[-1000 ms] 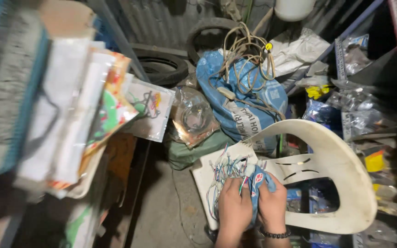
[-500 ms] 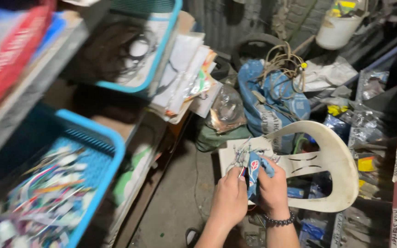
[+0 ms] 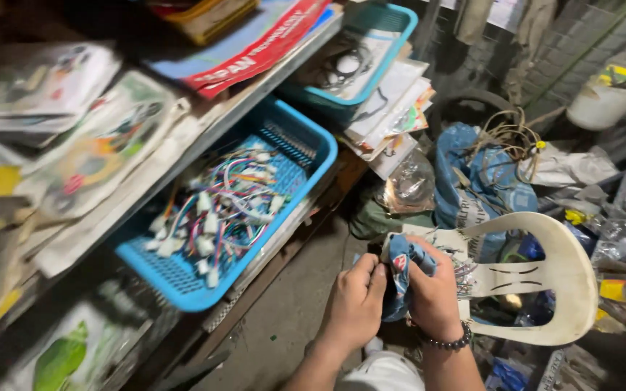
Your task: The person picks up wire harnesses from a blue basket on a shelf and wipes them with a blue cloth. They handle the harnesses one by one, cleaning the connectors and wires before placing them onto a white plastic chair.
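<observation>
Left hand: we see the left hand [image 3: 356, 304] low in the view, fingers curled shut on the near edge of a blue pouch [image 3: 402, 279].
Right hand: the right hand [image 3: 436, 297], a dark bead bracelet [image 3: 449, 342] at its wrist, closes on the same pouch from the other side; thumb and fingers pinch its upper fold.
Pouch position: it sits between the two hands, touching both, held just above the near edge of the white plastic chair [image 3: 545, 282].
Pouch axis: we read its long axis as running roughly up and down in the view, the folded top end pointing away from us, the lower end hanging between the wrists. Whether it is open we cannot tell.
Chair seat: a bundle of thin wires [image 3: 461, 271] lies just beside the right hand on the seat.
Floor: bare grey concrete [image 3: 291, 311] runs left of the hands.
Left shelf: a blue plastic basket [image 3: 182, 279] rests tilted on the shelf, filled with coloured wires and white connectors [image 3: 219, 210].
Higher shelf: a teal basket [image 3: 393, 43] sits further back, stacked paper packets [image 3: 393, 108] below it.
Far side: beyond the chair we make out a blue sack [image 3: 472, 188] topped with a coiled cord [image 3: 505, 134], and a white jug [image 3: 606, 90].
</observation>
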